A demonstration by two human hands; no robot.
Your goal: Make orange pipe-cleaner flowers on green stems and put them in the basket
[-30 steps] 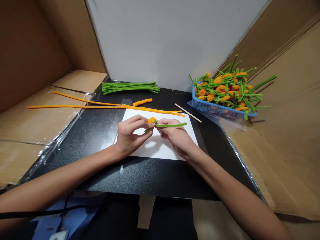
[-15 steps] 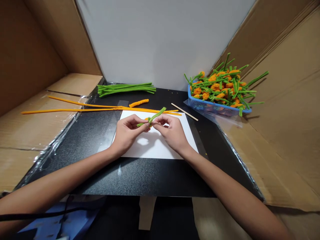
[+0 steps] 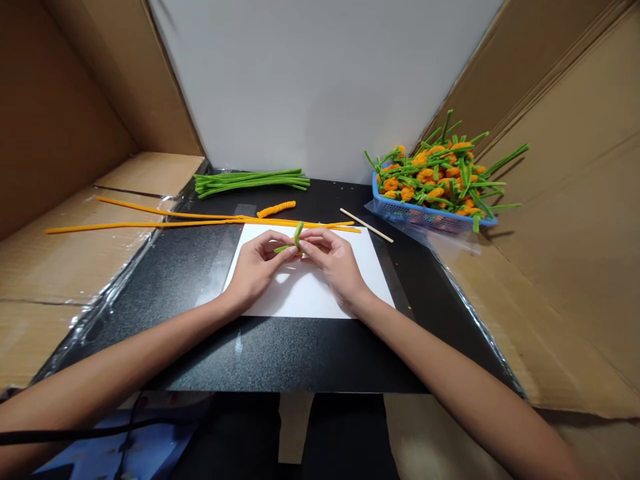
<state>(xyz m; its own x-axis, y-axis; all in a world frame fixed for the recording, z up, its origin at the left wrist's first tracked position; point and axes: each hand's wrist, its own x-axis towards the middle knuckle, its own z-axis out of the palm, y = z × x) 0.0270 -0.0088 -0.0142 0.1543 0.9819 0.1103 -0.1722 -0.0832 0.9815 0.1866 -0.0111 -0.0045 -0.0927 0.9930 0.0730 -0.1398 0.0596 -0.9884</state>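
Observation:
My left hand and my right hand meet above a white sheet. Between their fingertips is a green fuzzy stem, one end standing up and bent, another end poking out to the left. A bit of orange shows behind it, mostly covered by my fingers. Both hands are closed in a pinch on this piece. Just beyond them lie long orange stems and a short coiled orange piece.
Green stems lie in a bundle at the back. A thin wooden stick rests right of the sheet. A blue basket heaped with orange and green pieces stands back right, on a clear plastic bag. Cardboard walls flank the black table.
The upper green end, which leaned out to the right, now stands more upright and bent. My right hand has shifted slightly left, closer to my left hand. The view has moved slightly.

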